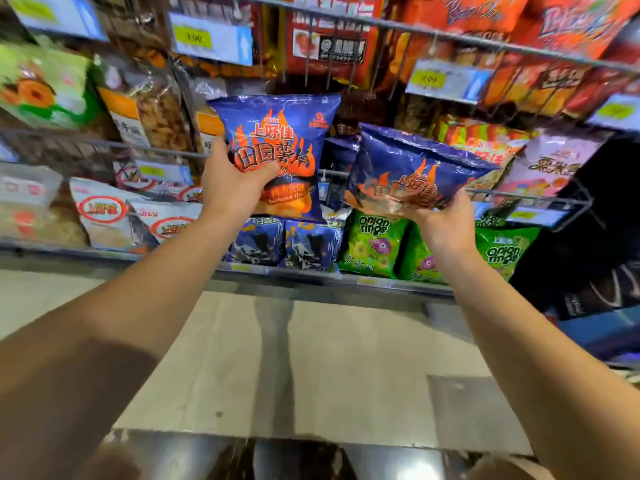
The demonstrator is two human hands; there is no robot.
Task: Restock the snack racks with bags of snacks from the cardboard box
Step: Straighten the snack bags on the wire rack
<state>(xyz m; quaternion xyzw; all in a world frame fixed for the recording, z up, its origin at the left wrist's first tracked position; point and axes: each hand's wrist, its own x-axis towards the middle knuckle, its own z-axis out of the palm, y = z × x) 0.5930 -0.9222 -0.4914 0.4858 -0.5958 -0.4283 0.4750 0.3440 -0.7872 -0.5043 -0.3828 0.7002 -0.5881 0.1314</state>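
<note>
Now we hold two blue flame-printed bags up before the snack racks (346, 174): our left hand (230, 183) grips the upright bag (277, 147), thumb across its front, and our right hand (441, 220) pinches the tilted bag (412, 174) by its lower edge, above the green onion-ring bags (372, 244).

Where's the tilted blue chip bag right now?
Head view, right of centre: the tilted blue chip bag is in the right hand, above the green onion rings bags.
</note>
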